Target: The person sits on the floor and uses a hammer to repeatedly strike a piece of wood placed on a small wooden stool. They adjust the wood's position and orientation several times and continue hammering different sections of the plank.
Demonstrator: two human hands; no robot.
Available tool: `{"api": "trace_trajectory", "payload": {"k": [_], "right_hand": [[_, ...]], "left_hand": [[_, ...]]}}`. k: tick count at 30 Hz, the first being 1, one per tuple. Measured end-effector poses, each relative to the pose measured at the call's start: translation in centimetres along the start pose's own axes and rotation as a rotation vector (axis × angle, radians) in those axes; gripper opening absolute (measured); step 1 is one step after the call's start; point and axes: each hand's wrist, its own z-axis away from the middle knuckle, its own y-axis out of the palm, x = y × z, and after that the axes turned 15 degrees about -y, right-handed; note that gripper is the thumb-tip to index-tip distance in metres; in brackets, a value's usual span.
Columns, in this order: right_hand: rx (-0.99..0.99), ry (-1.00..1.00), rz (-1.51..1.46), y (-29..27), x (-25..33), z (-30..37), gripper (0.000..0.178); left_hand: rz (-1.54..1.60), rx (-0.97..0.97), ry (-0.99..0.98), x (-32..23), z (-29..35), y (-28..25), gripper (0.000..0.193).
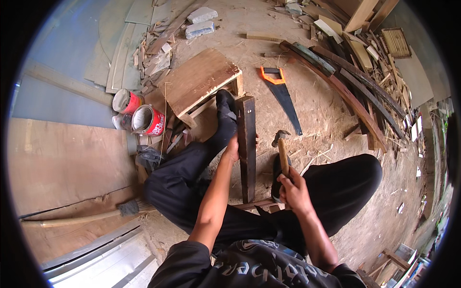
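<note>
Between my legs stands a dark wooden beam (247, 144), its long side running away from me. My left hand (233, 148) is closed around the beam's left side, with fingertips showing past its right edge. A small pale spot shows near the beam's far end. In my right hand (294, 192) is a hammer (284, 156), gripped by its wooden handle; the dark metal head points away from me, to the right of the beam and apart from it. Beyond the beam sits a low wooden stool (204, 79), with my left foot beside it.
A handsaw (283, 98) with an orange and black handle lies on the dirt floor. Two red paint cans (156, 126) stand at left near a broom (86, 220). Long dark beams (355, 91) and scrap wood are piled at right. Pale blocks (200, 30) lie far off.
</note>
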Motion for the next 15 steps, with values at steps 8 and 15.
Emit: {"api": "trace_trajectory", "payload": {"k": [8, 15], "right_hand": [[0.405, 0.205, 0.426, -4.3, 7.9, -4.4, 0.017], [0.826, 0.473, 0.845, -1.8, 18.6, -10.3, 0.023]], "left_hand": [[-0.223, -0.234, 0.3, 1.6, -0.3, 0.8, 0.071], [-0.228, 0.026, 0.323, 2.9, 1.0, 1.2, 0.057]]}}
